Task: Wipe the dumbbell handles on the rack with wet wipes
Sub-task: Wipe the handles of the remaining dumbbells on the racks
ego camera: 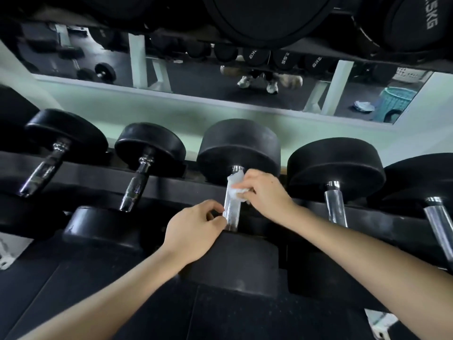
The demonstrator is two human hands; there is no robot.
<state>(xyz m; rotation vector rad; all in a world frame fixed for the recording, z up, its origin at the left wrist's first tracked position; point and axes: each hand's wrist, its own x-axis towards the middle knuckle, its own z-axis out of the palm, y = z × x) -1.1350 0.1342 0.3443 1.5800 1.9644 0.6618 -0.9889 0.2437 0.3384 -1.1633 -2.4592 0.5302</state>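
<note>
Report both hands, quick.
Left hand: closed, pinching the dumbbell handle near its lower end.
Right hand: closed, gripping the wet wipe against that handle.
</note>
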